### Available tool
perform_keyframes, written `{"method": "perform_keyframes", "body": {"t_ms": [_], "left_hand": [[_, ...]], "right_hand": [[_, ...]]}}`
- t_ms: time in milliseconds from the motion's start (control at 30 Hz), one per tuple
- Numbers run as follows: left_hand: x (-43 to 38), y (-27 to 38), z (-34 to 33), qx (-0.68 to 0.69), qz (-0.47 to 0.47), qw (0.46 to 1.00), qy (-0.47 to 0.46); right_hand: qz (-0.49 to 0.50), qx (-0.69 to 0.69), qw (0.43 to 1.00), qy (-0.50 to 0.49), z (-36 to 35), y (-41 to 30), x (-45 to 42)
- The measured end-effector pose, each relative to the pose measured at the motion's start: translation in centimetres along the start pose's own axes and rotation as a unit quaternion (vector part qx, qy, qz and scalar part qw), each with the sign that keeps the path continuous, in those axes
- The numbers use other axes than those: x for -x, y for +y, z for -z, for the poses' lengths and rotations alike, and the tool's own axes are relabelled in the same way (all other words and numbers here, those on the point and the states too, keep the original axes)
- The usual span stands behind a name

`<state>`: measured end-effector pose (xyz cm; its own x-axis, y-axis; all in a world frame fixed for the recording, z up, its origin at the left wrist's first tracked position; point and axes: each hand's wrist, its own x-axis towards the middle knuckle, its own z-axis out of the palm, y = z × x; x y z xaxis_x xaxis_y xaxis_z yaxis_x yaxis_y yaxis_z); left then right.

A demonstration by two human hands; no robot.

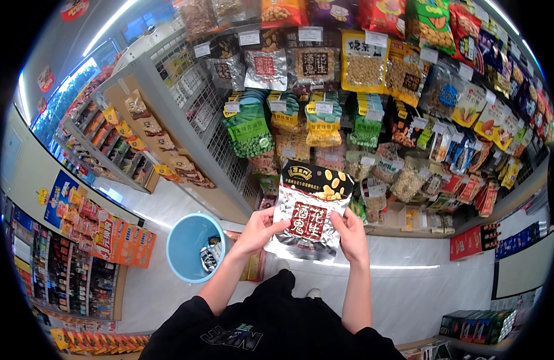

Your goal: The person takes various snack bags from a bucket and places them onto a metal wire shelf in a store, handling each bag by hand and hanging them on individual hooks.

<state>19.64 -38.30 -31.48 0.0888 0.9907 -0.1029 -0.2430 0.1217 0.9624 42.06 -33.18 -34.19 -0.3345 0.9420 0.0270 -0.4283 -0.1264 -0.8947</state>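
Note:
Both hands hold one silver-and-black foil bag of peanuts (309,211) in front of my chest, its printed front facing up. My left hand (262,229) grips the bag's left edge, thumb on the front. On the right edge, my right hand (350,231) pinches it the same way, fingers behind. Beyond the bag hang rows of packaged nuts and beans, among them a green bag of peas (250,128) and a yellow bag (324,123). A similar silver peanut bag (265,67) hangs higher up. Below and left, a light-blue bucket (178,247) stands on the floor with dark-and-silver packets (210,255) inside.
A grey wire-mesh shelf end (200,96) rises at the left of the display. Further left are stocked shelves (99,144) and an orange promotional stand (124,240). Red boxes (470,243) are at the right, and stacked green cartons (477,326) at the lower right.

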Motion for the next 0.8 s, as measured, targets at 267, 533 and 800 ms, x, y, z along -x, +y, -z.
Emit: {"method": "perform_keyframes", "body": {"t_ms": [267,533,800], "left_hand": [[-7.5,2.2,6.7,-0.045,-0.090,0.995,-0.026],[-17.7,11.0,17.0,-0.026,-0.301,0.935,0.185],[-25.2,23.2,20.7,-0.032,-0.386,0.891,0.235]], "right_hand": [[0.055,0.118,0.991,-0.011,-3.6,-1.2,-9.1],[0.141,0.259,0.955,-0.019,-11.7,-1.1,-23.3],[0.189,0.284,0.940,-0.029,-19.6,-1.0,-31.5]]}}
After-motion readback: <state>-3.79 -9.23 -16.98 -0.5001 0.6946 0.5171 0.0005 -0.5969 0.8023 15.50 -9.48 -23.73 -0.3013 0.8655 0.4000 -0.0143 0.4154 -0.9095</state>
